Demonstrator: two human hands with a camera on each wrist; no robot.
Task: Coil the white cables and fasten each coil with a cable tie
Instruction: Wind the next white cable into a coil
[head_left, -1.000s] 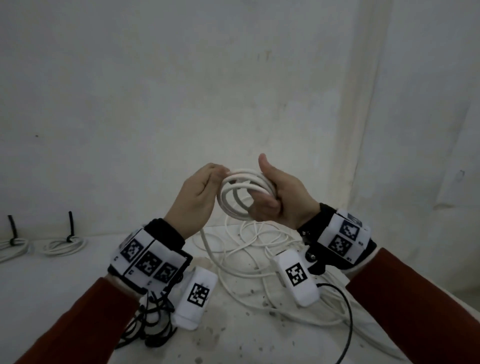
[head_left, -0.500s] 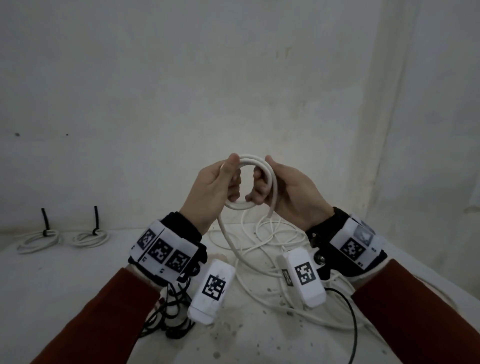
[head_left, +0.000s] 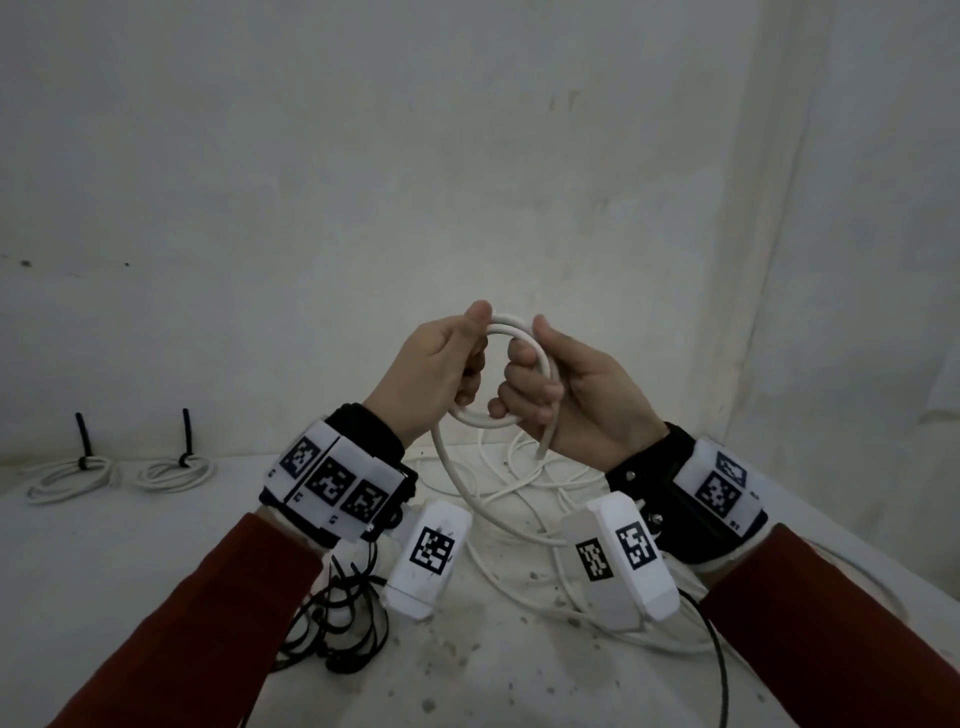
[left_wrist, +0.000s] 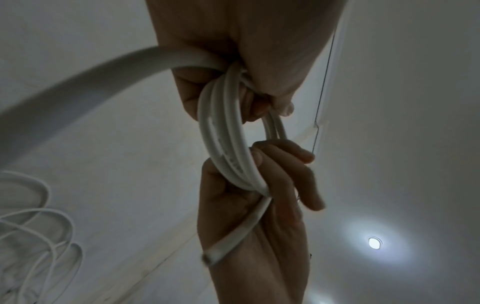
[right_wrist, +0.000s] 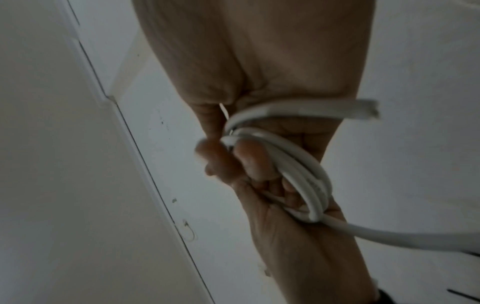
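A white table (head_left: 156, 571) holds loose white cable (head_left: 524, 483), two tied coils (head_left: 171, 470) and black cable ties (head_left: 332, 623). Above it, the left hand (head_left: 431, 364) and right hand (head_left: 576, 395) both grip a small coil (head_left: 511, 332). Coiling seems underway; next, probably wind in the trailing length.

A small round white cable coil (head_left: 511, 374) is held upright in midair, its tail (head_left: 462, 488) trailing down.

Dark red sleeves (head_left: 171, 623), black wristbands (head_left: 363, 431) carrying white blocks (head_left: 332, 480) printed with black square markers.
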